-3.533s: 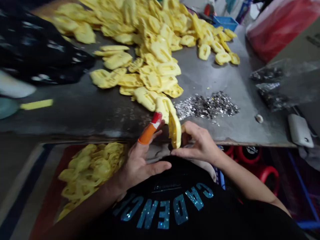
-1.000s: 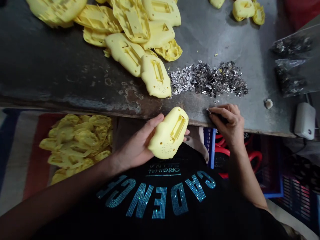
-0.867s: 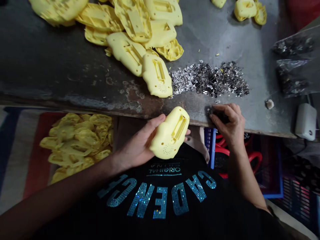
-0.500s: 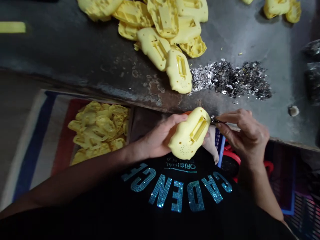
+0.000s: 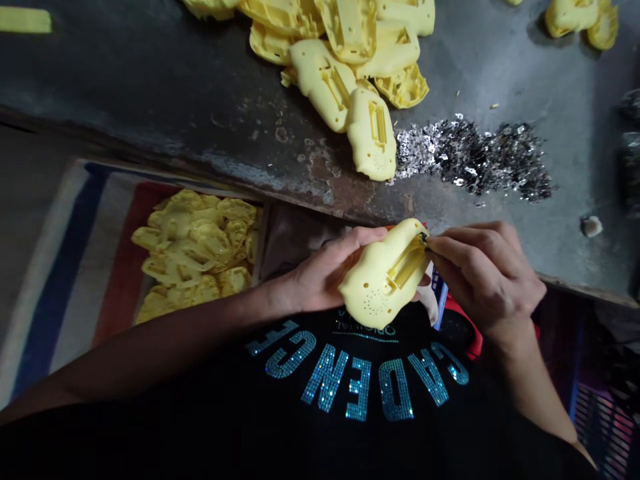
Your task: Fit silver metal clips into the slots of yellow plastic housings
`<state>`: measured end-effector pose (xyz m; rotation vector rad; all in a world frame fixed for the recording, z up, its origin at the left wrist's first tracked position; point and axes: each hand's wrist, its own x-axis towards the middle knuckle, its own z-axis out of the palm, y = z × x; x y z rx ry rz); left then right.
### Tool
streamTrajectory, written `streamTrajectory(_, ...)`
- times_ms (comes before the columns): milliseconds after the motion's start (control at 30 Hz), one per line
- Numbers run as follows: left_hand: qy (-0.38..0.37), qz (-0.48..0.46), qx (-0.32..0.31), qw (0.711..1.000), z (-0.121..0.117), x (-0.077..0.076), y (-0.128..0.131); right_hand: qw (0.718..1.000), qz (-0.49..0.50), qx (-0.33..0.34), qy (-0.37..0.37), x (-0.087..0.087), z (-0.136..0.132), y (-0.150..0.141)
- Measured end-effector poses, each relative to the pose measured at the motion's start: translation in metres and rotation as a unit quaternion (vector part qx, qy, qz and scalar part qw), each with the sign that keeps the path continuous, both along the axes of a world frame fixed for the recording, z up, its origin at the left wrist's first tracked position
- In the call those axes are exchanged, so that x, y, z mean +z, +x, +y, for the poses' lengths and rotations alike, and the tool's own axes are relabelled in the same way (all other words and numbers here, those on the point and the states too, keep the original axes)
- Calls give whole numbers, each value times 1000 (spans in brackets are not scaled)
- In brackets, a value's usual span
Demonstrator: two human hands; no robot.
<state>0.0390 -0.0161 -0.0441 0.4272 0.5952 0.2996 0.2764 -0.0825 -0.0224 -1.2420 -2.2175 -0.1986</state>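
Observation:
My left hand (image 5: 330, 270) grips a pale yellow plastic shell (image 5: 375, 280), thumb along its far edge and fingers beneath. The shell has a long rectangular slot, small screw holes and a patch of fine holes. My right hand (image 5: 490, 270) pinches a small metal piece (image 5: 423, 237) at the slot's upper right end; fingertips mostly hide it. Just past my hands, a heap of small shiny metal pieces (image 5: 480, 160) lies on the dark table (image 5: 210, 113). Beside it rests another yellow shell (image 5: 373, 133), slot side up.
More yellow shells (image 5: 320, 73) pile at the table's far side, with a few at the far right (image 5: 573, 17). Below the table edge at left, a box of yellow shells (image 5: 200, 247) stands on a striped sheet (image 5: 115, 253). A whitish lump (image 5: 591, 226) lies at right.
My right hand has brought the metal piece leftward from beside the shell into the end of its slot. My left hand still holds the shell, and the view has shifted slightly.

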Motion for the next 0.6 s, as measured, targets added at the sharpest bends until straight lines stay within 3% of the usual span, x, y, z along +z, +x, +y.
streamTrajectory(233, 4, -12, 3, 1000, -1, 3, 3, 1000, -15, -2, -15, 0, -7, 2)
streamTrajectory(600, 11, -21, 4, 1000, -2, -4, 3, 998, 50, -38, -1, -11, -11, -3)
